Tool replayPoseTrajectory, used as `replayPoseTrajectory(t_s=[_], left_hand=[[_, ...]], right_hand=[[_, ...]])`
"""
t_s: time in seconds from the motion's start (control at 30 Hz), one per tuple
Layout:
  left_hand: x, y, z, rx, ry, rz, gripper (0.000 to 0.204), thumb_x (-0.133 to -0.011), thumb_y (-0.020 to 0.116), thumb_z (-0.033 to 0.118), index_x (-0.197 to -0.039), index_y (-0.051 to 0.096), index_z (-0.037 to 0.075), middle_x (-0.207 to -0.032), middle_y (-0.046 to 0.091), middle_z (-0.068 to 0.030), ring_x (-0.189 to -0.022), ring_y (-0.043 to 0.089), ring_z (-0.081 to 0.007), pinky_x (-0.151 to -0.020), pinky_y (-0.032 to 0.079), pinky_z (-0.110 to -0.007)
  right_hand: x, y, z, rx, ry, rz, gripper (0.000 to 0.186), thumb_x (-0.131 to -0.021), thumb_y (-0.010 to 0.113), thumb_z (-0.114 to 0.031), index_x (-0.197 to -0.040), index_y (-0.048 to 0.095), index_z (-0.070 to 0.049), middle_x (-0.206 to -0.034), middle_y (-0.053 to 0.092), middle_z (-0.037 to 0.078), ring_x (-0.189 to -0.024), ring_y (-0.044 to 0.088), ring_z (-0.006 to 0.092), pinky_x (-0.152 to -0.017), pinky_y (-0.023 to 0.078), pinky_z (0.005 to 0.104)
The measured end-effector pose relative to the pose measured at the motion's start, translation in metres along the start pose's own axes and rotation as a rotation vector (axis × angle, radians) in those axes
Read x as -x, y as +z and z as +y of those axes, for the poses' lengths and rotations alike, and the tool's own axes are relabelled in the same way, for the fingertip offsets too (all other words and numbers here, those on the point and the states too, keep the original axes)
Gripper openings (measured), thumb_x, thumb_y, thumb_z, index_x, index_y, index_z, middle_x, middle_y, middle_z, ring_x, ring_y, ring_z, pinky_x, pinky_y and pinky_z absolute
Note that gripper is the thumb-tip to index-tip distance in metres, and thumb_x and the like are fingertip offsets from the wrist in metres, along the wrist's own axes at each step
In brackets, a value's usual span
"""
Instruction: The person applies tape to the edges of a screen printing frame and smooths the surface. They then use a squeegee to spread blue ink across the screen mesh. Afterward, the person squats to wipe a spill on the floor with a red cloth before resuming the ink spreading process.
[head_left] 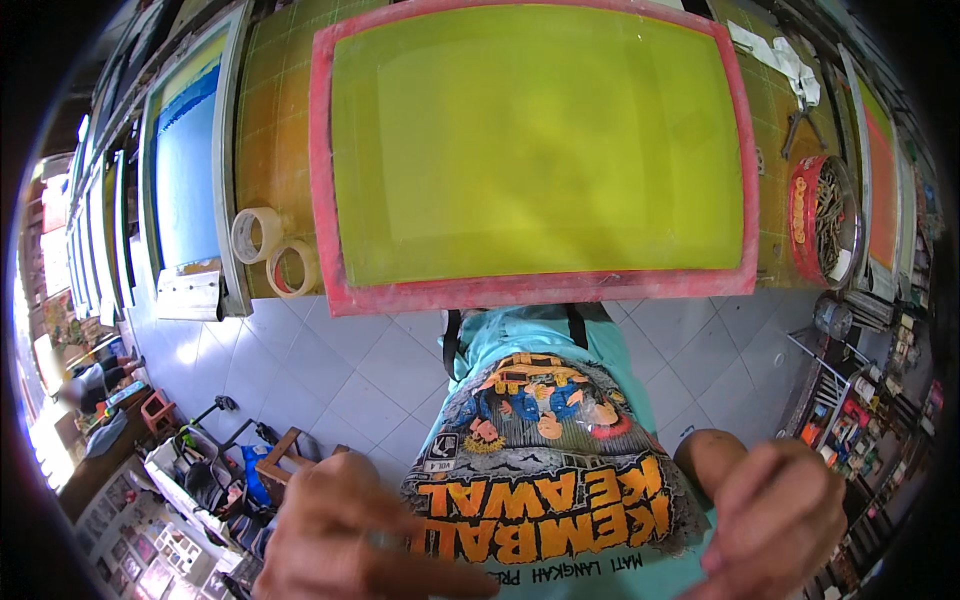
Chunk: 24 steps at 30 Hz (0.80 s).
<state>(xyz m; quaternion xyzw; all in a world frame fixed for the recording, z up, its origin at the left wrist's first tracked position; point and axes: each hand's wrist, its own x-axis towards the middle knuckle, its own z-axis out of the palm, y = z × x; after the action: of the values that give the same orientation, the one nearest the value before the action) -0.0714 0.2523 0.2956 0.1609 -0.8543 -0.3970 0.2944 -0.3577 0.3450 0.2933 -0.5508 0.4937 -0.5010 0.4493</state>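
My left hand is at the lower left, blurred, with some fingers stretched toward the middle in front of my printed turquoise T-shirt. My right hand is at the lower right, its fingers curled; whether anything is in them is hidden. Both hands are below and apart from a yellow mesh screen in a pink frame, which lies on a work table. Two tape rolls lie left of the frame. A round red tin full of small metal pieces stands right of it, beside a white cloth.
A blue screen stands at the left, an orange one at the right. The tiled floor holds a dark pile of gear at lower left and a cluttered rack at right. A person is at the far left.
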Motion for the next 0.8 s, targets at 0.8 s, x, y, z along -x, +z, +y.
replayPoseTrajectory(t_s=[0.8], left_hand=[[-0.020,0.114,-0.206,-0.060,-0.754,0.248,0.016,-0.088,0.081,0.019,-0.099,0.081,0.007,-0.100,0.074,-0.0075,-0.089,0.067,-0.0180,-0.081,0.051,-0.031]], right_hand=[[0.004,-0.045,0.068,-0.137,-0.346,-0.189,0.027,-0.070,0.092,-0.008,-0.090,0.076,-0.013,-0.098,0.078,0.004,-0.082,0.063,0.0135,-0.070,0.046,0.0262]])
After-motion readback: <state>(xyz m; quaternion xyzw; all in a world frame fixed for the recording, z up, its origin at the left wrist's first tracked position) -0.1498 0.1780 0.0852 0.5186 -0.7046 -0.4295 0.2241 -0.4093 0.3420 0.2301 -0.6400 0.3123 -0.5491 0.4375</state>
